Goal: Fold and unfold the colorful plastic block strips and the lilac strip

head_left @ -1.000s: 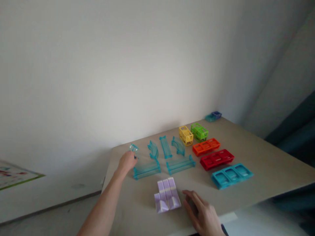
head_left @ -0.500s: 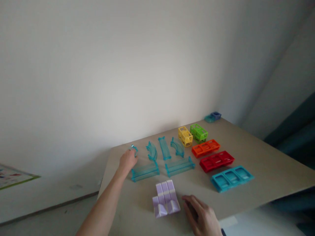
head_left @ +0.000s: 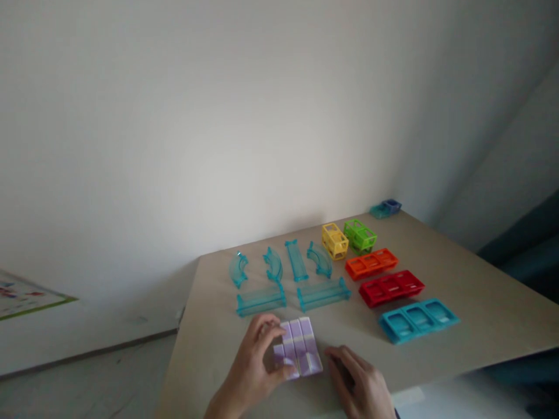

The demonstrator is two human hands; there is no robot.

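Observation:
A cluster of lilac blocks [head_left: 301, 343] with pale edges lies near the front of the table, some pieces with sloped tops. Around its left side curves my left hand [head_left: 253, 364], thumb and fingers apart. The thumb tip overlaps the lower left block and a fingertip is by the upper left one; whether they press on it I cannot tell. Just right of the cluster, my right hand [head_left: 360, 378] rests on the table. Its fingers are curled together with nothing visible in them, and its tips are close to the blocks but apart from them.
Behind the blocks lie clear blue track pieces, including a curved piece [head_left: 239, 270] and straight piece [head_left: 262, 299]. To the right are yellow [head_left: 335, 240] and green frames [head_left: 359, 235], then orange [head_left: 371, 263], red [head_left: 391, 288] and blue trays [head_left: 418, 320]. A wall borders the table's back.
My left hand has come back from the curved clear blue piece at the far left, which now lies free, to the lilac blocks. My right hand has stayed in place.

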